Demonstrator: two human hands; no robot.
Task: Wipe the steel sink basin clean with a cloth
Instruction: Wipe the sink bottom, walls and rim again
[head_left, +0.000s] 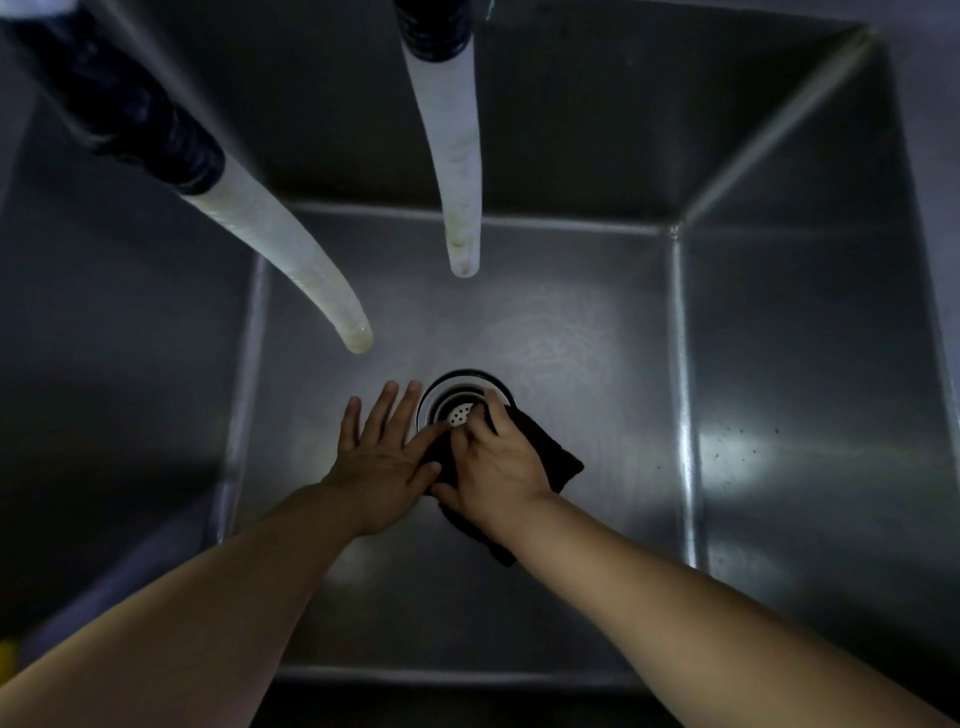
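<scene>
I look straight down into a deep steel sink basin (571, 322). A round drain (457, 402) with a perforated strainer sits in the middle of its floor. My right hand (493, 457) grips a dark cloth (550, 457) and presses it on the floor at the near right rim of the drain. My left hand (382, 452) lies flat on the floor just left of the drain, fingers straight and spread, its forefinger touching the cloth's edge. Part of the cloth is hidden under my right hand and wrist.
Two pale flexible hoses hang into the basin from dark fittings above: one hose (291, 265) curves in from the upper left, the other hose (457, 156) drops near the centre. Steel walls (810, 364) rise steeply on all sides.
</scene>
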